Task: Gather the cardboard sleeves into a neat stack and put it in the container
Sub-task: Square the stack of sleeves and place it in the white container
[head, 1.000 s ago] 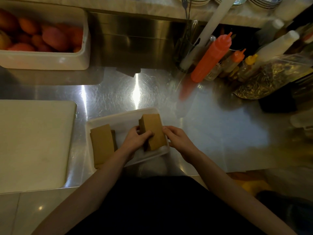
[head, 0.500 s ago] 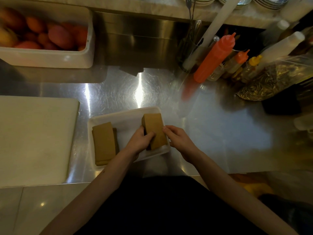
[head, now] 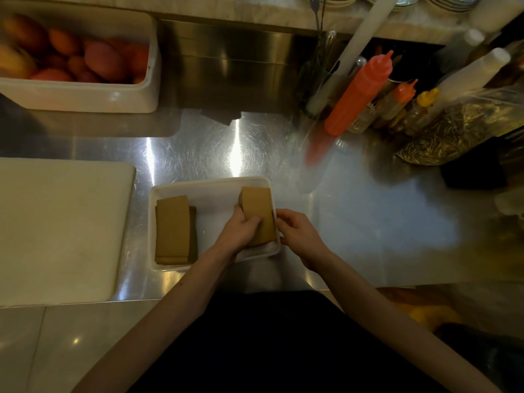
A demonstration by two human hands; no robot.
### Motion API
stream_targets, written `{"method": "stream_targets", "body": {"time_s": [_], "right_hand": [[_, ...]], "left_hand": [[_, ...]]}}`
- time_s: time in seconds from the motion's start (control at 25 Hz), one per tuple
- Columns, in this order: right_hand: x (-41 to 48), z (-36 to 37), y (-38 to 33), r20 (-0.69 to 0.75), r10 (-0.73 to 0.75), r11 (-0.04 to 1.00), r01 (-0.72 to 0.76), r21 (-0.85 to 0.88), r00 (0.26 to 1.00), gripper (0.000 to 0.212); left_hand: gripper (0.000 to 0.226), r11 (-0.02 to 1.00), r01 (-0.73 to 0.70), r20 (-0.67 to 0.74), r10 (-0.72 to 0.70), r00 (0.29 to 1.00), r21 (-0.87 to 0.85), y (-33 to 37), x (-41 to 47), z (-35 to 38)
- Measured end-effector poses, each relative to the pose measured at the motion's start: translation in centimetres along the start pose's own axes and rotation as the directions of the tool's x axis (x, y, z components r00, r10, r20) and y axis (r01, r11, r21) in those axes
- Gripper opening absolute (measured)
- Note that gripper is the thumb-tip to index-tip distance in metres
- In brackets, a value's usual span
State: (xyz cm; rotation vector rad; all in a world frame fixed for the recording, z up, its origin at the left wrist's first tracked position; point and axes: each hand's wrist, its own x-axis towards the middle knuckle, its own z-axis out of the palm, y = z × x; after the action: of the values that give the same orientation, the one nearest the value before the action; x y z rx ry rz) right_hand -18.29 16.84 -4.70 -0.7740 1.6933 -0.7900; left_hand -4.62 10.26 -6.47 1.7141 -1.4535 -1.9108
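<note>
A shallow white container (head: 209, 186) sits on the steel counter in front of me. A flat stack of brown cardboard sleeves (head: 173, 228) lies along its left side. A second stack of sleeves (head: 257, 211) stands at the container's right side, leaning slightly. My left hand (head: 239, 232) grips this second stack from the left, fingers wrapped over its near end. My right hand (head: 297, 235) touches the stack's right edge at the container's rim, fingers curled against it.
A white cutting board (head: 56, 228) lies left of the container. A white bin of mangoes (head: 82, 95) stands at the back left. Red and orange squeeze bottles (head: 360, 92), utensils and a clear tub (head: 459, 126) crowd the back right. The counter edge runs just below the container.
The view has shifted a little. Both hands stay on the right stack, which has settled slightly lower in the container.
</note>
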Motion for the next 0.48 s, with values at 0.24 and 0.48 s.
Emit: {"method": "stream_targets", "body": {"time_s": [0.24, 0.48], "right_hand": [[0.20, 0.12, 0.76, -0.028, -0.014, 1.000, 0.014, 0.024, 1.000, 0.028], [0.20, 0.12, 0.77, -0.041, -0.021, 0.999, 0.022, 0.024, 0.999, 0.027]], "left_hand": [[0.048, 1.000, -0.012, -0.024, 0.012, 1.000, -0.003, -0.16, -0.03, -0.32], [0.049, 0.998, 0.004, -0.043, -0.007, 0.999, -0.063, 0.33, -0.27, 0.09]]}}
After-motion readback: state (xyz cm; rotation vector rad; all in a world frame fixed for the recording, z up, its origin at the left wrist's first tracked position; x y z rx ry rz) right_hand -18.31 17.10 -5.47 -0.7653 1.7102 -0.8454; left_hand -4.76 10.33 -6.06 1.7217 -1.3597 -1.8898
